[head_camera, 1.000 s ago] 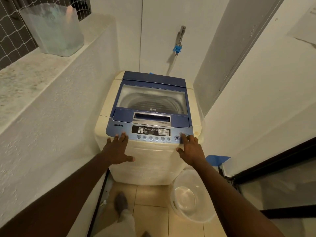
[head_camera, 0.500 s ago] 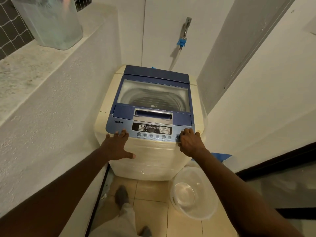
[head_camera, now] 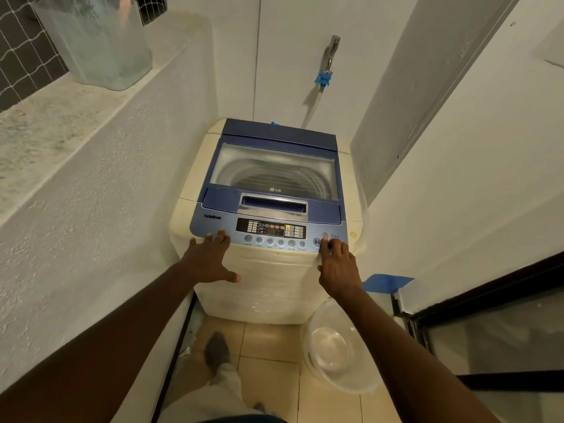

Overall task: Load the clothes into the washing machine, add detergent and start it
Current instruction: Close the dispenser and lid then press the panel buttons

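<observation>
A cream top-loading washing machine with a blue lid stands in a narrow nook. Its lid is down and the drum shows through the window; no clothes can be made out inside. The control panel has red digits lit on its display. My left hand rests flat on the machine's front left edge, fingers spread, holding nothing. My right hand is at the panel's right end, fingertips touching the round buttons there.
A clear plastic basin lies on the tiled floor to the right of the machine. A translucent container stands on the left ledge. A tap with a blue fitting is on the back wall. A dark-framed door is at right.
The panel display, dark before, now shows red lights. My right hand has shifted slightly on the buttons at the panel's right end. My left hand has stayed in place.
</observation>
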